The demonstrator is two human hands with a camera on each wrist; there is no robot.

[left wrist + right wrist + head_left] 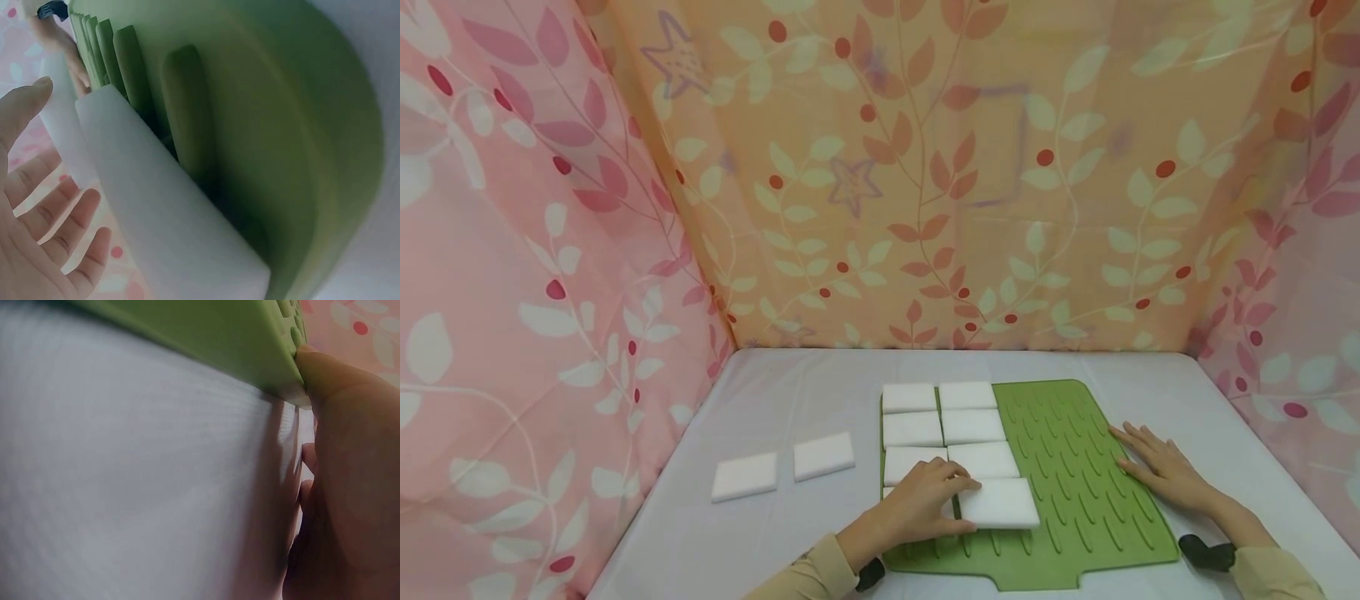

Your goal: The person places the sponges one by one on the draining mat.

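Note:
My left hand (917,504) pinches the left end of a white sponge block (1000,504), thumb below and fingers above in the head view. That block is over the near part of a ridged green mat (1086,475). Two columns of similar white blocks (973,426) lie on the mat's left side; my hand partly covers the nearest left one. In the left wrist view, the pinched block (65,125) stands behind a closer block (162,200) on the mat. My right hand (1172,475) rests along the mat's right edge, fingers extended; its thumb touches the rim in the right wrist view.
Two more white blocks, one farther left (745,477) and one nearer the mat (823,457), lie on the white-covered table (700,550). Leaf-patterned curtains (880,208) enclose the back and both sides. The mat's tab (1037,579) points toward the near edge.

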